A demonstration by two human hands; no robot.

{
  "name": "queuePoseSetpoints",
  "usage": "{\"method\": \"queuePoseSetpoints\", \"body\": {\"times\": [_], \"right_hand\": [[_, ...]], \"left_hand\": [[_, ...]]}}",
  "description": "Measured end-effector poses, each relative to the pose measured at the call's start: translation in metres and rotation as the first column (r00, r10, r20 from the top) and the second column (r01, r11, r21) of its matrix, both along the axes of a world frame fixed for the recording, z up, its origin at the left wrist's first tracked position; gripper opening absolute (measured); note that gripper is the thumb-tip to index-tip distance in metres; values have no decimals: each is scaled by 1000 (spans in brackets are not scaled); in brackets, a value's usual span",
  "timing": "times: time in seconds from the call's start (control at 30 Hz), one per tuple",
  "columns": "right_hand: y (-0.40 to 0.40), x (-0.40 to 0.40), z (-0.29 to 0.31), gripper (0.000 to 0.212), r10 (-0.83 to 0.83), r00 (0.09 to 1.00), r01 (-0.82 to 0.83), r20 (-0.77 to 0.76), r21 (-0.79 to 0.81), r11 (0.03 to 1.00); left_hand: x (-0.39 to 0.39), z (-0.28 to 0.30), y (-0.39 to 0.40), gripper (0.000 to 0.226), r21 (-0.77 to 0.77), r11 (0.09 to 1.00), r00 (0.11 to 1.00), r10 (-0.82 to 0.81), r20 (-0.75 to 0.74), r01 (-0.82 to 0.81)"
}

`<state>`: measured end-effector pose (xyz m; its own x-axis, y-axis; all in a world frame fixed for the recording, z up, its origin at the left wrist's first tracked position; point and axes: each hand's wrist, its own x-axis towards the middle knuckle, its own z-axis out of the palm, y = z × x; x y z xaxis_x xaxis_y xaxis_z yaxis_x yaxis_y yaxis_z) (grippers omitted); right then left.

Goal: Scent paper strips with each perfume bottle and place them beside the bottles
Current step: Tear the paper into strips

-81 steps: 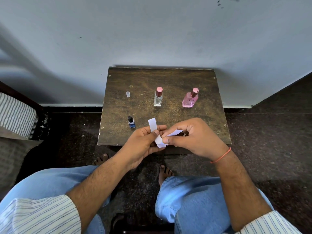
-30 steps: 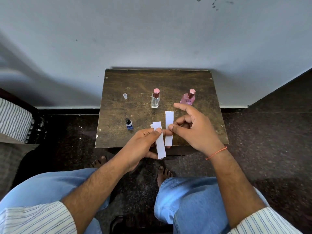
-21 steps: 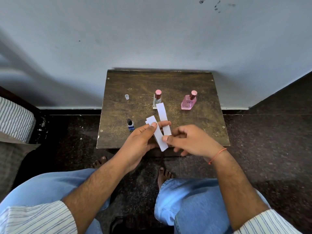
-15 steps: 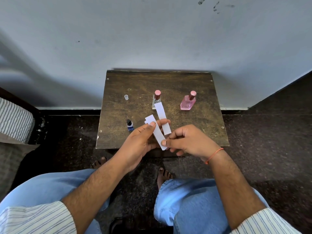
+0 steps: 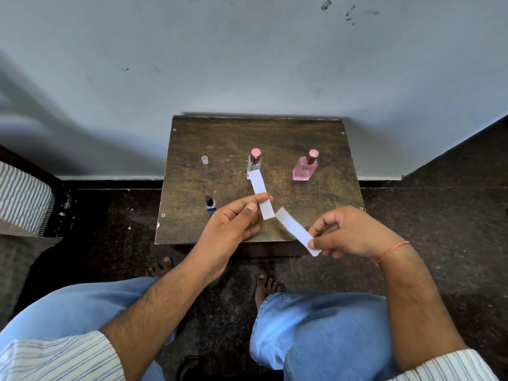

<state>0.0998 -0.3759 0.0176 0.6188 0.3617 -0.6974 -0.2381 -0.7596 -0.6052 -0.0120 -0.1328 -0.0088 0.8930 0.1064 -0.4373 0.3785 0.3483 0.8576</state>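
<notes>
Left hand point(image 5: 228, 229) pinching a strip point(image 5: 261, 196) between thumb and forefinger, near its lower end; upper end crossing in front of the clear bottle point(image 5: 254, 163), hiding that bottle's base. Touching the glass or held above it: cannot tell. Right hand point(image 5: 349, 234) pinching a second strip point(image 5: 295, 231) by its near end, thumb on top, other fingers curled beneath and mostly hidden. Far end slanting up-left, close to the first strip's lower end; touching or just apart, hard to say. Both strips in the air over the table's point(image 5: 324, 138) front edge, neither laid down.

On the table: pink bottle point(image 5: 305, 168) upright at right, cap on, label too small to read. Clear bottle upright at centre, pink cap on. Small blue vial point(image 5: 210, 205) with dark cap at front left, just beside the left hand's knuckles, lower part partly hidden. Tiny clear cap point(image 5: 204, 159) apart at back left.

Orange thread point(image 5: 391, 250) round the right wrist. Striped cuffs cut off at the bottom edge. Striped fabric point(image 5: 22, 199) at far left, cut off; what it belongs to unclear.
</notes>
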Motion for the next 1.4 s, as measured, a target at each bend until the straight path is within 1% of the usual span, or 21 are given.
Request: {"method": "queuePoseSetpoints", "body": {"times": [0.1, 0.17, 0.27, 0.37, 0.47, 0.57, 0.77, 0.9, 0.97, 1.03, 1.07, 1.13, 1.2, 1.23, 1.33, 1.4], "right_hand": [[-23, 8, -2, 14, -104, 994, 105, 37, -37, 994], [-36, 12, -7, 14, -204, 976, 208, 72, -63, 976], [-48, 20, -18, 11, -370, 919, 381, 136, -72, 922], [-51, 25, -26, 12, -501, 846, 514, 181, -32, 857], [-46, 29, -28, 14, -562, 810, 571, 171, -8, 821], [-43, 32, -32, 16, -578, 793, 591, 189, -10, 807], [-39, 30, -25, 17, -568, 792, 591, 226, -48, 805], [-38, 27, -15, 22, -489, 824, 542, 285, -145, 828], [-41, 25, -8, 26, -409, 842, 501, 353, -228, 835], [-43, 25, -5, 33, -313, 822, 480, 476, -284, 830], [-43, 25, -4, 35, -289, 794, 482, 535, -264, 835], [-35, 23, 0, 29, -284, 730, 467, 622, -151, 871], [-19, 19, 6, 22, -306, 679, 417, 667, -7, 909], [-9, 16, 10, 19, -306, 672, 375, 674, 47, 926], [23, 6, 11, 12, -227, 716, 215, 660, 101, 971], [46, -3, 6, 12, -156, 749, 116, 643, 104, 988]], "left_hand": [[-1, -1, 0, 31, 5, 1000, 1000, -26, 4, 26], [-1, -1, -1, 30, 3, 999, 999, -34, 0, 34], [-1, -2, -2, 29, -2, 999, 999, -44, -5, 44], [-1, -3, -6, 26, 19, 999, 999, -43, -5, 43], [-2, -5, -8, 22, 72, 996, 999, -44, -17, 45], [-4, -6, -7, 21, 99, 993, 998, -61, -35, 64], [-4, -8, -2, 18, 95, 995, 998, -28, -59, 34], [-4, -7, -2, 18, 88, 996, 998, -22, -58, 27], [-4, -6, -2, 17, 76, 997, 999, -21, -44, 25], [-4, -6, -1, 16, 71, 997, 999, -29, -22, 30], [-5, -5, -2, 17, 78, 996, 999, -35, -7, 36], [-6, -1, -1, 17, 114, 993, 998, -41, 42, 36], [-7, 6, 0, 17, 146, 989, 991, -33, 131, 14], [-8, 12, 3, 17, 154, 988, 982, -19, 188, -10], [-7, 32, 18, 19, 145, 983, 932, 52, 359, -110], [-6, 45, 37, 23, 111, 978, 902, 113, 417, -174]]}}
